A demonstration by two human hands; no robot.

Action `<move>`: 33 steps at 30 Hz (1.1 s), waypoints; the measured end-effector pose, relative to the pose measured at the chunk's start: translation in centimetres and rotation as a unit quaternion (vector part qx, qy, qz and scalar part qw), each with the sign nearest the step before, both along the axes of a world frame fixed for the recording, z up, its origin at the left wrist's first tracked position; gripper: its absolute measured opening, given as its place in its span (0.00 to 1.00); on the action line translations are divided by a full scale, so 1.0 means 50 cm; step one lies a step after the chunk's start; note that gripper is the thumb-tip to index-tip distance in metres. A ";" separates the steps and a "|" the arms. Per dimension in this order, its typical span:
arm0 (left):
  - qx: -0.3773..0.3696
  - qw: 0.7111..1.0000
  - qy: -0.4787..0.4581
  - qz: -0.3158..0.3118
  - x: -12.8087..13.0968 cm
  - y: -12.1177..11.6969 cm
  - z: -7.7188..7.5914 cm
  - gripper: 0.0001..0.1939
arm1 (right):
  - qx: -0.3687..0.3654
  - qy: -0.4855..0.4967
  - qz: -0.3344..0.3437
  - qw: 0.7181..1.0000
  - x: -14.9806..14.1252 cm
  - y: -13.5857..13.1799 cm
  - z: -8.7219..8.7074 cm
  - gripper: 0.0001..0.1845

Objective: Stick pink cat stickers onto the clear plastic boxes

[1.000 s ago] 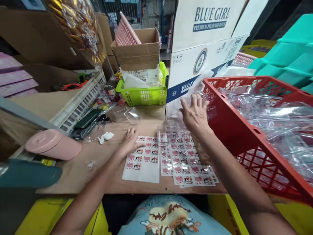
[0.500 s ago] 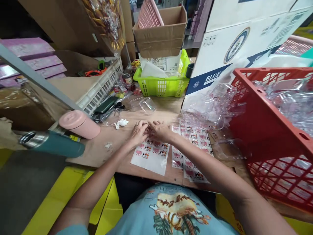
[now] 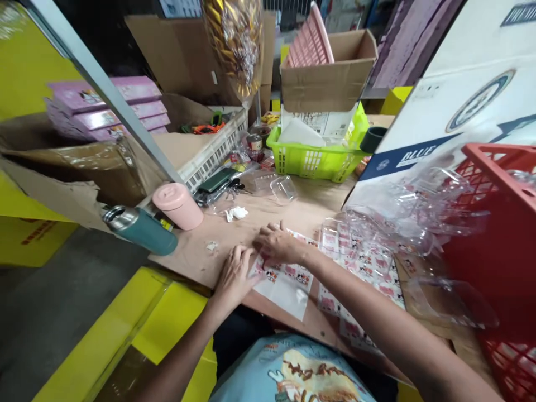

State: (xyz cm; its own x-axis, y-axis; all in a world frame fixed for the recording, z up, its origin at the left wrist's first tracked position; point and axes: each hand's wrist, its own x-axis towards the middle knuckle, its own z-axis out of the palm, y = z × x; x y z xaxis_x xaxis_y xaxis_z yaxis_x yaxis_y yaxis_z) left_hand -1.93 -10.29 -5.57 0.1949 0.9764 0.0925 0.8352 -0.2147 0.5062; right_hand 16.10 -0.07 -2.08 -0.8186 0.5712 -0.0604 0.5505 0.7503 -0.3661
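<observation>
A white sheet of cat and pink stickers (image 3: 293, 298) lies on the table in front of me. My right hand (image 3: 280, 245) is over its upper left part, fingers bent downward and drawn together; whatever may be between their tips is hidden. At the sheet's left edge rests my left hand (image 3: 235, 274), its fingers loosely bent and its thumb apart, reaching onto the sheet. More printed sticker sheets (image 3: 329, 301) lie to the right, partly beneath my right forearm and clear plastic pieces (image 3: 377, 254).
A red crate (image 3: 481, 234) and a white carton (image 3: 452, 106) stand at right. At the back is a lime-green basket (image 3: 314, 161). A pink canister (image 3: 179, 206), a teal bottle (image 3: 153, 231) and crumpled white tissue (image 3: 237, 213) are on the left.
My hands were close together at the sheet's top; now the left hand has come down its left edge, apart from the right. The view has turned left.
</observation>
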 end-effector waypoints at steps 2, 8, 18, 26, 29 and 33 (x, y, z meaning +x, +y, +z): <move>-0.010 1.000 0.004 0.017 -0.002 -0.012 0.006 0.27 | 0.007 0.000 0.007 1.000 -0.002 -0.006 0.000 0.24; -0.051 0.994 -0.099 -0.009 -0.013 -0.015 0.014 0.05 | -0.009 0.074 0.039 0.996 -0.010 -0.013 -0.001 0.27; -0.275 0.747 -0.595 0.113 -0.036 0.020 0.047 0.19 | -0.104 0.245 -0.180 0.947 0.019 -0.011 -0.020 0.17; -0.250 0.732 -0.625 0.098 0.009 0.040 0.058 0.17 | 0.020 0.299 -0.199 0.933 0.041 -0.089 0.006 0.11; -0.233 0.742 -0.622 0.088 0.021 0.039 0.053 0.15 | 0.017 0.326 -0.167 0.930 0.033 -0.113 0.006 0.13; -0.212 0.760 -0.607 0.093 0.032 0.037 0.043 0.15 | -0.136 0.402 -0.235 0.874 0.023 -0.115 -0.012 0.16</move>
